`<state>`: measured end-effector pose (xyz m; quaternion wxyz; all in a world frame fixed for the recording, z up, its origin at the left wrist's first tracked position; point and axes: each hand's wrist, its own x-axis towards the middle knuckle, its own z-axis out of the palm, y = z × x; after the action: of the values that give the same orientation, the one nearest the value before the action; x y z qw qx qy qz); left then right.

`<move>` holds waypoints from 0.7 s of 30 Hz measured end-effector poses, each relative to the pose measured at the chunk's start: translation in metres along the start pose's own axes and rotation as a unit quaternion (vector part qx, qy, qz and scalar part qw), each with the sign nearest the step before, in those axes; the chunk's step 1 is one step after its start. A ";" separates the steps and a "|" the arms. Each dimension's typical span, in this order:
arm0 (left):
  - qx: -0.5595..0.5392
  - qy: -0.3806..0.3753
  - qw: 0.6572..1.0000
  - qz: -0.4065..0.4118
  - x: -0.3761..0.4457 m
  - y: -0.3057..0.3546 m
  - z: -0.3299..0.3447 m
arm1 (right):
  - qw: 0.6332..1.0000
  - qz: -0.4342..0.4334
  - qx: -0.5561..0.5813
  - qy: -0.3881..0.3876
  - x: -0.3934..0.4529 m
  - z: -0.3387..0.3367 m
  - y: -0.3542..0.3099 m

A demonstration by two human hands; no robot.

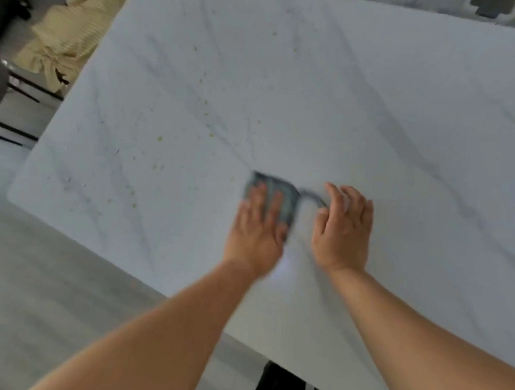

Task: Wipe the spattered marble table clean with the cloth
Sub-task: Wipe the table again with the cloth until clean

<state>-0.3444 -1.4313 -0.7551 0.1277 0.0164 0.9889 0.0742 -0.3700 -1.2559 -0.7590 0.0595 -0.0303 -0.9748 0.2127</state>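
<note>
A white marble table (355,110) with grey veins fills most of the head view. Yellowish spatters (205,114) dot its left and middle part. A small grey-blue cloth (282,195) lies on the table near the middle, blurred by motion. My left hand (256,227) presses flat on the cloth with straight fingers. My right hand (344,227) rests beside it to the right, and its curled fingers pinch a thin end of the cloth (314,196).
The table's near edge runs diagonally from left to lower right, with pale floor (43,275) below it. A yellow striped fabric (60,39) lies over a chair at the upper left. Dark chair legs (23,90) stand by the left edge.
</note>
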 end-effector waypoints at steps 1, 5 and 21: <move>-0.026 0.003 0.996 -0.088 0.016 -0.015 -0.007 | 1.000 0.000 -0.005 -0.009 -0.004 0.003 -0.002; -0.050 -0.003 0.993 -0.106 -0.029 -0.026 0.005 | 0.998 0.002 -0.066 -0.003 -0.008 0.009 -0.007; -0.091 0.000 0.977 -0.191 -0.176 -0.046 0.031 | 0.995 -0.017 -0.092 0.019 -0.015 0.017 -0.012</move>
<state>-0.1671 -1.4813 -0.7482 0.1401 -0.1844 0.9630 0.1381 -0.3578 -1.2750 -0.7709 0.0785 -0.0228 -0.9894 0.1202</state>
